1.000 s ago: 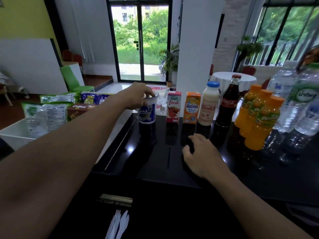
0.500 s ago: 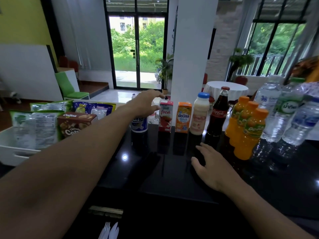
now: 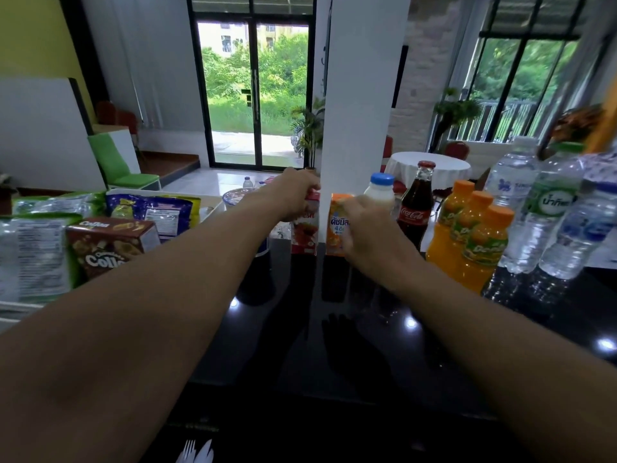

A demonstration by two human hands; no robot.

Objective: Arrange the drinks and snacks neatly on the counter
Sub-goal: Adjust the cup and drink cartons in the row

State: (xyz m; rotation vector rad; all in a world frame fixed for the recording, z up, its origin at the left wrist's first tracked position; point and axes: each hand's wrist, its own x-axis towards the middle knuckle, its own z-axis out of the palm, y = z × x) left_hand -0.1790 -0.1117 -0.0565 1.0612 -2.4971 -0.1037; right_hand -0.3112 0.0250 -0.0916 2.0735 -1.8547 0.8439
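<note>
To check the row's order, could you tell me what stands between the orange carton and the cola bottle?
In the head view, a white bottle with a blue cap stands there, partly hidden behind the right hand.

Two bare forearms, uncovered from elbow to wrist, cross the glossy black counter (image 3: 334, 345). At the counter's far edge, the left hand (image 3: 297, 195) and right hand (image 3: 364, 225) are likewise bare, their fingers softened by blur.
</note>
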